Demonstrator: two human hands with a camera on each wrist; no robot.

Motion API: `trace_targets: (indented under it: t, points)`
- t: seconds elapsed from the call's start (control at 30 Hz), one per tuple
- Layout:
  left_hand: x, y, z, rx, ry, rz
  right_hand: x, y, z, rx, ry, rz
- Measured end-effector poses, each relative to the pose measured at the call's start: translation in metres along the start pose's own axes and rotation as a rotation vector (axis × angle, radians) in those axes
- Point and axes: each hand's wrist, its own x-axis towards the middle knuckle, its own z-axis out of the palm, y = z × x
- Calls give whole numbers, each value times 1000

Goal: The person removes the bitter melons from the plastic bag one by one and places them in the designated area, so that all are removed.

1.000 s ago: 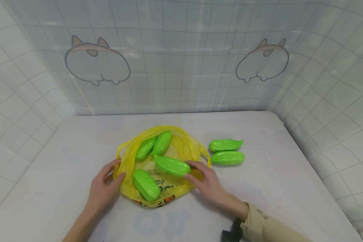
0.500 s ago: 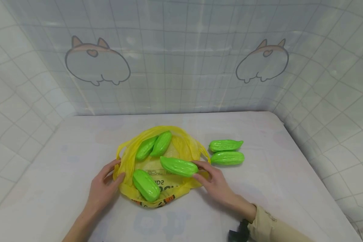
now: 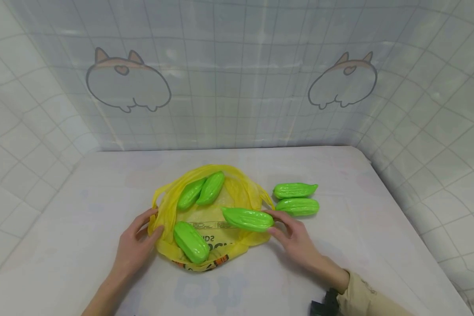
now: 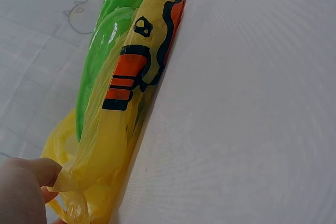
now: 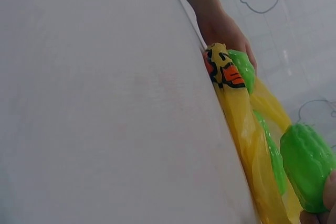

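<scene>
A yellow plastic bag (image 3: 166, 215) lies spread with its mouth wide, printed lettering showing inside. My left hand (image 3: 135, 243) pinches the bag's left edge between thumb and fingers, as the left wrist view also shows. With fingertips and thumb, my right hand (image 3: 296, 239) grips the near end of a glossy green bitter melon (image 3: 248, 219), its pointed end facing left over the right part of the bag. Inside the bag rest a bitter melon (image 3: 191, 242) at the front and two more, one bitter melon (image 3: 211, 188) leaning against another bitter melon (image 3: 190, 194), at the back.
Right of the bag, a bitter melon (image 3: 295, 190) lies just behind another bitter melon (image 3: 298, 206) on the white table (image 3: 351, 245). A tiled-pattern curtain (image 3: 237, 87) with cartoon drawings stands behind, and similar sheets enclose both sides.
My right hand has moved to the right, carrying the bitter melon from over the bag's middle to its right rim. My left hand and the bag have stayed in place.
</scene>
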Motion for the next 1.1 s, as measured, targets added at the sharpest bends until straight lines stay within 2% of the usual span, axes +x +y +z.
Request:
trace_targets:
  t: [0.23, 0.5, 0.83, 1.1]
  points:
    - [-1, 0, 0, 3, 8, 13, -6, 4, -13, -6, 18, 2]
    - [-1, 2, 0, -16, 17, 17, -12, 6, -25, -29, 38, 46]
    - [-2, -1, 1, -4, 23, 32, -16, 7, -36, -40, 42, -22]
    - [-1, -4, 2, 28, 23, 26, -20, 9, -43, -88, 24, 40]
